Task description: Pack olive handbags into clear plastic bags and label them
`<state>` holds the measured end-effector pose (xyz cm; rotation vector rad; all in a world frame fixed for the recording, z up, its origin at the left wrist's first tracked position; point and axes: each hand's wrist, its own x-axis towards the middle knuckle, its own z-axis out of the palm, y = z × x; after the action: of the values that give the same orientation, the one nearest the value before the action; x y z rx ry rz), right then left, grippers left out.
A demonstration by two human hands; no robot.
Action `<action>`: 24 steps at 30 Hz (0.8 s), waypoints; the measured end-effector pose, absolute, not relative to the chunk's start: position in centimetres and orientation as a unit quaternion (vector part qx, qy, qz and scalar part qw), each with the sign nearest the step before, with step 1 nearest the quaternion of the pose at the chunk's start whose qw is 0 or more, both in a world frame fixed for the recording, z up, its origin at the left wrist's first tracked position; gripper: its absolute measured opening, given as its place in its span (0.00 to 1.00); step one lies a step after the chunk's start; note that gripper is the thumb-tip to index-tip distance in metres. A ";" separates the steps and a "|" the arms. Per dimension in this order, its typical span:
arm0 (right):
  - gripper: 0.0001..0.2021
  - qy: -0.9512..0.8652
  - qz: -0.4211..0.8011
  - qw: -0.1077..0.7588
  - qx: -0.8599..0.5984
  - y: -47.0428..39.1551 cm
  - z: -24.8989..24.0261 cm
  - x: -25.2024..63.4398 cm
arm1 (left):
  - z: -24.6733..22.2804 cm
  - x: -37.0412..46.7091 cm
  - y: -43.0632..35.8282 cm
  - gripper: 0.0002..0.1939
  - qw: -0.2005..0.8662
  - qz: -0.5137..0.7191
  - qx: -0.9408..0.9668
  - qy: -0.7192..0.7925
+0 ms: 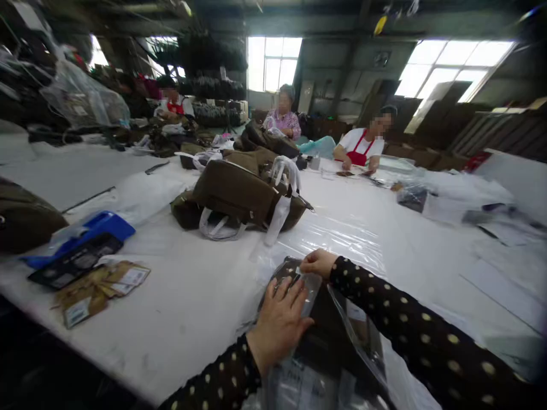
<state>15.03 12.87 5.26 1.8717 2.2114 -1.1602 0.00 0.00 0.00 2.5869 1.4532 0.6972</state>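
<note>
A dark brown bag (327, 336) lies inside a transparent plastic bag (294, 376) at the table's near edge. My left hand (280, 322) rests flat on the plastic near its far end, fingers spread. Just beyond it, my right hand (318, 265) is closed, thumb and fingers pinching the plastic at the far edge beside a small pale strip. The exact spot under the right fingertips is partly hidden. White labels show through the plastic below my hands.
Brown bags with wrapped handles (239, 193) are piled ahead. To the left lie hang tags (100, 287), a blue packet (85, 236) and another brown bag (23, 219). Flat plastic bags (333, 236) lie beyond my hands. Several people work across the white table (192, 319).
</note>
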 end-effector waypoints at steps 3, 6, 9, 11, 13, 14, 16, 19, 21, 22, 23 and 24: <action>0.08 0.707 -0.358 0.023 0.609 13.9 4.7 14.6 | -0.3 0.1 0.2 0.25 0.055 0.246 0.842 0.477; 0.07 0.706 -0.347 0.032 0.617 14.6 4.4 14.2 | -0.4 0.2 0.3 0.25 0.064 0.257 0.838 0.478; 0.07 0.701 -0.339 0.045 0.626 14.9 4.3 14.0 | -0.2 0.0 0.3 0.25 0.072 0.258 0.834 0.482; 0.08 0.698 -0.331 0.054 0.633 14.9 4.4 13.8 | -0.1 -0.1 0.2 0.24 0.077 0.257 0.833 0.485; 0.11 0.697 -0.320 0.062 0.639 14.8 4.4 13.6 | -0.1 -0.2 0.2 0.24 0.085 0.258 0.832 0.484; 0.12 0.697 -0.312 0.065 0.643 14.7 4.3 13.4 | -0.1 -0.2 0.3 0.24 0.091 0.260 0.831 0.484; 0.14 0.695 -0.285 0.070 0.656 14.3 3.9 12.9 | 0.0 -0.1 0.5 0.25 0.106 0.264 0.828 0.483; 0.15 0.689 -0.219 0.072 0.687 13.9 3.2 12.4 | 0.5 -0.3 0.3 0.26 0.137 0.269 0.825 0.478; 0.22 0.682 -0.178 0.068 0.706 13.8 3.2 12.7 | 0.8 -1.4 -0.9 0.27 0.147 0.277 0.822 0.475; 0.27 0.677 -0.162 0.064 0.715 13.6 3.4 13.0 | 0.7 -2.4 -1.9 0.28 0.147 0.285 0.815 0.482; 0.31 0.672 -0.148 0.055 0.723 13.5 3.9 13.3 | 0.4 -3.7 -3.2 0.30 0.145 0.297 0.801 0.500; 0.33 0.674 -0.134 0.035 0.725 13.1 4.5 13.6 | -0.2 -5.2 -4.8 0.32 0.143 0.311 0.777 0.528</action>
<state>13.61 13.11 4.48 2.2293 2.0735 -0.4123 -5.19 -4.77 -0.20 2.2418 1.5237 0.8969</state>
